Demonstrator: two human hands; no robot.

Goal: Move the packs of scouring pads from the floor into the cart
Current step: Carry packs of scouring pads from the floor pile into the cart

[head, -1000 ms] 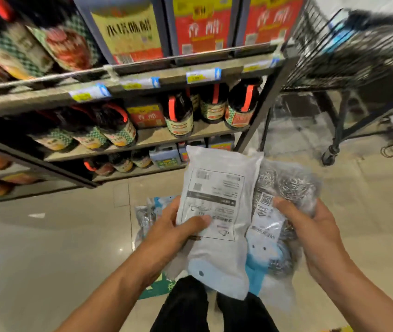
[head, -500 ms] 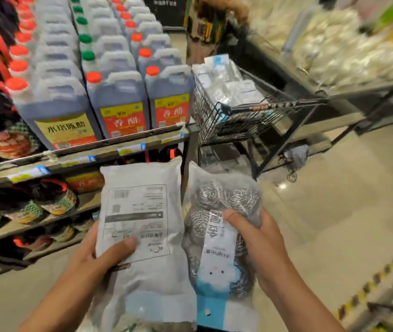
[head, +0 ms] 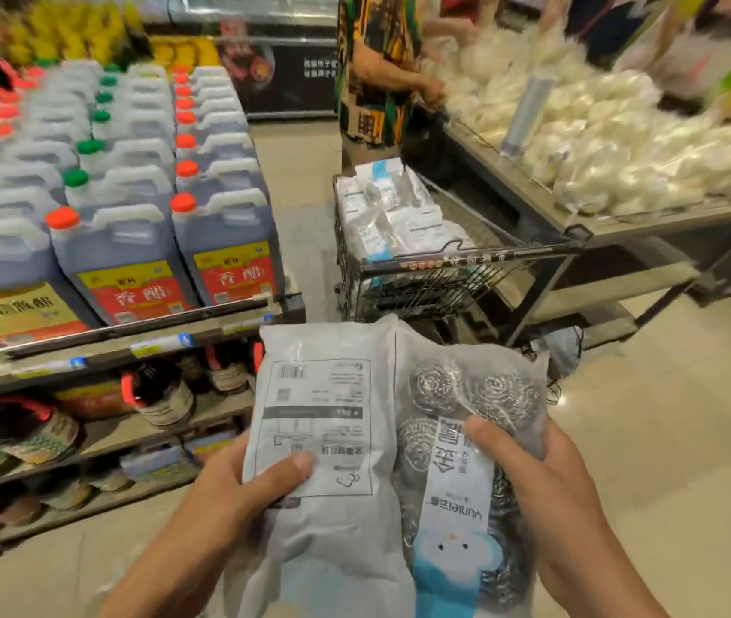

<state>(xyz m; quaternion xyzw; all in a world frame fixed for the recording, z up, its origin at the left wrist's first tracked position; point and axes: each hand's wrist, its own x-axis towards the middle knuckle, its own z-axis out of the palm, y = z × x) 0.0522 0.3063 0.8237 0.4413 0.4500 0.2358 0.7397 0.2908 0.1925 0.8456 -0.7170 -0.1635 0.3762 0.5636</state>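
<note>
Head cam is looking down an aisle, and both hands are holding up a pack of scouring pads each, side by side and touching along their long edges at about 6 o'clock in the shot. Left hand (head: 238, 488) is gripping the white pack (head: 323, 439) with the printed back label facing up, thumb pressing across the front, fingers tucked behind it. Right hand (head: 537, 479) is gripping the clear pack (head: 457, 448), thumb lying over the steel-wool balls showing through the plastic, blue cartoon label running down the middle. Wire cart (head: 435, 278) is sitting up at 12 o'clock from the packs, near but not touching them, already carrying a pile of similar packs (head: 394, 216) in its basket. Over at 10 o'clock a shelf (head: 122, 336) is carrying big vinegar jugs (head: 229, 247) with orange and green caps. At 2 o'clock a display table (head: 613, 225) is holding heaps of pale bagged goods, and another shopper (head: 377, 69) is standing at 12 o'clock beyond the cart.
</note>
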